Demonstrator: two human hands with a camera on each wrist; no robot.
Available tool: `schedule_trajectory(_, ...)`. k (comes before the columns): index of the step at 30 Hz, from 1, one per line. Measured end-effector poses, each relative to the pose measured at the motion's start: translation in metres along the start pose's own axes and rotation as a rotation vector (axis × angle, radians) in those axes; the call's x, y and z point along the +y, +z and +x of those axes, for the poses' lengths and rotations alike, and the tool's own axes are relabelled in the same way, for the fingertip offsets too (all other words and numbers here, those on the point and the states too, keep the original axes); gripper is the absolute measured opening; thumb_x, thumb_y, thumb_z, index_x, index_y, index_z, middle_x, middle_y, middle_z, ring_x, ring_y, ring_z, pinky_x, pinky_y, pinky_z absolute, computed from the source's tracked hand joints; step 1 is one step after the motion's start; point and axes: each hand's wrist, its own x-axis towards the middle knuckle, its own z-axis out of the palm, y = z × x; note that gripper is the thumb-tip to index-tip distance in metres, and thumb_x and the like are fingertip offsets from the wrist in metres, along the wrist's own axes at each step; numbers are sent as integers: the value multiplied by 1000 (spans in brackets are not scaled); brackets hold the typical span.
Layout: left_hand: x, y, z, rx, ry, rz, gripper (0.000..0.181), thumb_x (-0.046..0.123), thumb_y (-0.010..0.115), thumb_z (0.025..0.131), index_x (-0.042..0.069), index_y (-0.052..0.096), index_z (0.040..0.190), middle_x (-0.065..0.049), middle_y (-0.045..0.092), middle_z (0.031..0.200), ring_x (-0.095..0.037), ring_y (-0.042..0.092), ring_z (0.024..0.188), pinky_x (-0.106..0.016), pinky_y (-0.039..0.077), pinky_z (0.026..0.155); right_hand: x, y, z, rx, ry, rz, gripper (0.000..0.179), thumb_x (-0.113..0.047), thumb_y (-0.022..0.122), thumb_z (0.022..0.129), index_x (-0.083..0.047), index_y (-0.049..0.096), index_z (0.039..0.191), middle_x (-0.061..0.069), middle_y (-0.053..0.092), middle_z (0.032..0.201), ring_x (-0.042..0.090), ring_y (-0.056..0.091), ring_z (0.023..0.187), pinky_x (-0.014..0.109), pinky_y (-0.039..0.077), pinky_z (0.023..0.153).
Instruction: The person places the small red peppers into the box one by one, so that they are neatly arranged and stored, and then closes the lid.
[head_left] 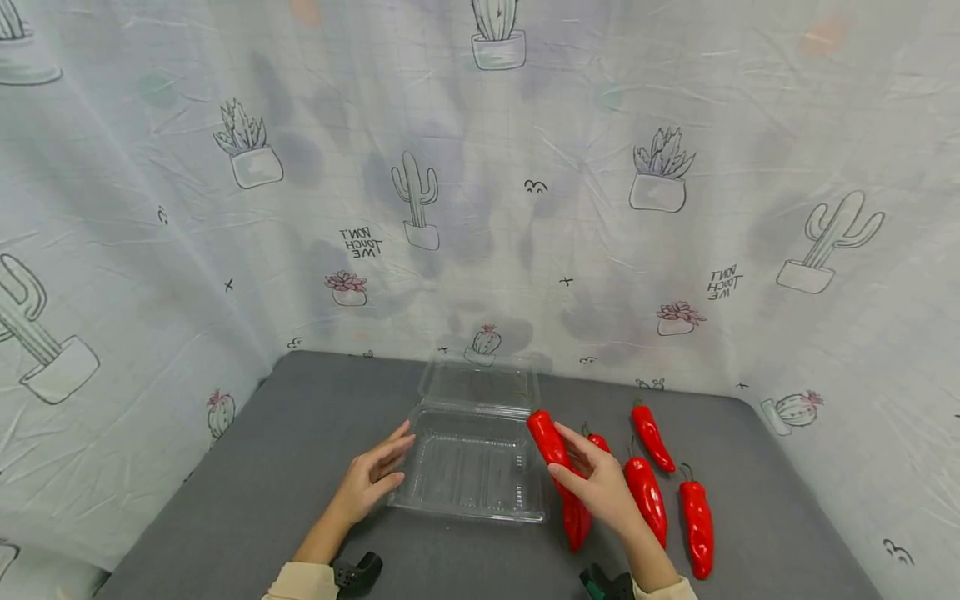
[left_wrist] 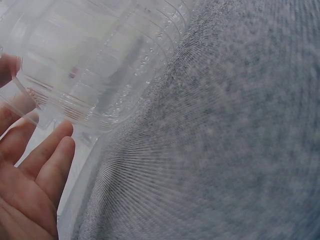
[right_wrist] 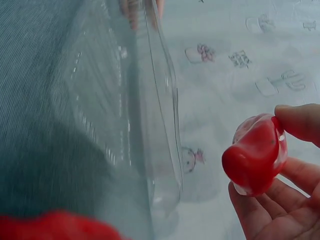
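The largest thing before you is a pale sheet (head_left: pixel 480 208), which stands as a wall around your place and carries drawings of potted cacti. Below it spreads the grey tabletop (head_left: pixel 465 554). At the middle of this tabletop sits a clear plastic container (head_left: pixel 468 510), and its transparent lid (head_left: pixel 480 387) is turned back behind it, away from you.

Your left hand (head_left: pixel 371 479) is at the left side of the container, with the fingers at its rim. The grip of this hand is wide, and the fingers are rather straight. Your right hand (head_left: pixel 596 483) is just beside the right side of the container. Its grip is narrow, because the thumb and fingers hold a red pepper (head_left: pixel 551 437). This pepper is tilted, and its blunt end points to the container, near the right rim.

To the right of this hand three more peppers (head_left: pixel 699 525) lie on the tabletop, near one another. Another red part (head_left: pixel 597 442) shows above your hand, and a red tip (head_left: pixel 576 529) shows below it; since the hand covers the middle, I cannot tell surely if they belong to one pepper.

Smaller still, a dark device (head_left: pixel 358 575) sits at your left wrist, beside the beige sleeve (head_left: pixel 300 583).
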Motion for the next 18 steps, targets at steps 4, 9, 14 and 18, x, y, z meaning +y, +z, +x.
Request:
schedule_trajectory(4,1,-1,-1,3,-32,-7,49,-21,54,82,-20,43,130,-41,28,142,-10,41,133,-20,41,101,-3,11,6,-30,-37,10,58,-17,72,84,-12,51,137,12,57,133,28,59,115,26,52,90)
schedule_trajectory(9,2,0,-1,9,-66,2,49,-19,55,82,-19,43,130,-40,28,143,-8,41,133,-20,41,101,-7,25,14,-77,-33,52,58,-18,72,84,-16,51,138,9,56,134,27,58,116,26,52,91)
schedule_trajectory(14,1,0,-1,10,-62,2,50,-20,54,82,-19,43,131,-41,28,142,-8,42,132,-19,41,101,-9,38,20,-166,-68,94,58,-19,70,86,-13,48,140,11,54,136,28,56,118,25,50,93)
schedule_trajectory(18,2,0,-2,4,-74,-2,50,-18,54,83,-17,42,132,-40,27,143,-8,43,132,-19,41,101,-20,46,22,-233,-103,120,57,-14,67,88,-7,45,141,18,53,136,33,56,117,26,51,90)
